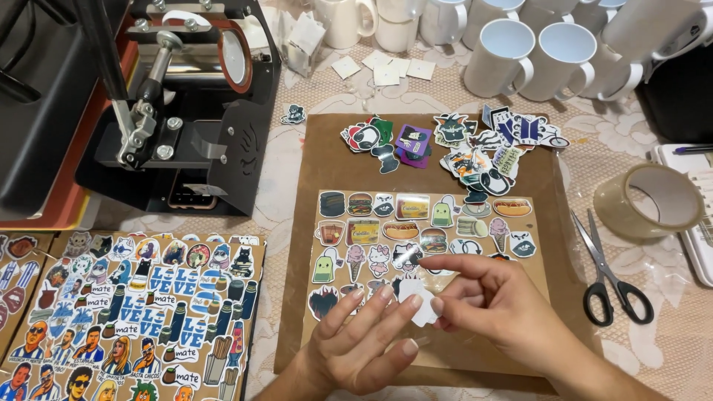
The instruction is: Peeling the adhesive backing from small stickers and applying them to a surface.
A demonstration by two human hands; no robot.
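Note:
My left hand (pixel 356 341) and my right hand (pixel 483 297) meet over the lower part of a brown board (pixel 297 297). Together they pinch a small white sticker piece (pixel 417 297), seen from its blank back, between thumbs and fingertips. Just beyond my fingers lies a sheet of stickers (pixel 416 230) set in rows: burgers, hot dogs, ice creams, ghosts, drinks. My hands hide the sheet's lower row. A loose heap of cut stickers (pixel 453 145) sits at the board's far end.
A black mug heat press (pixel 186 96) stands at the far left. White mugs (pixel 512 56) line the back. Scissors (pixel 610 271) and a roll of clear tape (pixel 650 199) lie to the right. More sticker boards (pixel 141 312) lie at the near left.

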